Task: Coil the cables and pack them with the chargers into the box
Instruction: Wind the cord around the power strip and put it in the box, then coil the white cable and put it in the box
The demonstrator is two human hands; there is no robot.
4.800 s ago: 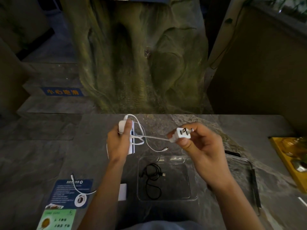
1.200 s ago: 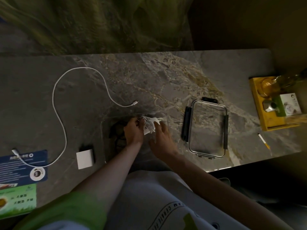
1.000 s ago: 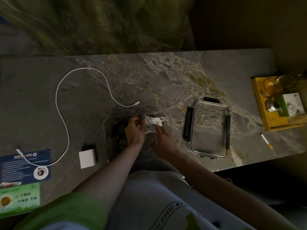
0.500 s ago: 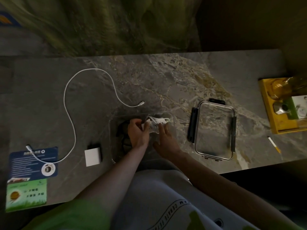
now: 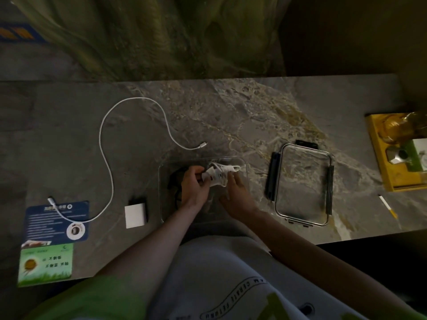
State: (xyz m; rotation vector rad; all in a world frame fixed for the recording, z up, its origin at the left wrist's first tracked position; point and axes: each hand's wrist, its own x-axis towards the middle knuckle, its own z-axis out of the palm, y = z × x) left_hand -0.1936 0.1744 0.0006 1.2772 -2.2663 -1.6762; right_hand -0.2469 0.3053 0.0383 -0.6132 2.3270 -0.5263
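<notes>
A clear plastic box (image 5: pixel 243 167) sits near the table's front edge. Both hands are inside it. My left hand (image 5: pixel 193 189) grips a white charger wrapped in its white cable (image 5: pixel 218 176). My right hand (image 5: pixel 235 190) rests against the bundle's right side with fingers spread. A black cable (image 5: pixel 173 181) lies in the box's left part, mostly hidden by my left hand. A long white cable (image 5: pixel 108 158) lies uncoiled on the table to the left. A white charger block (image 5: pixel 135 215) stands just left of the box.
The box's clear lid (image 5: pixel 302 185) with black clips lies to the right. A yellow tray (image 5: pixel 379 158) with jars sits at the far right, a small pen (image 5: pixel 388 207) in front of it. Blue and green cards (image 5: pixel 55 218) with a round white puck lie at front left.
The hands came down from chest height and brought the wrapped white charger into the box. Over the last second they shifted only slightly, pressing the bundle down.
</notes>
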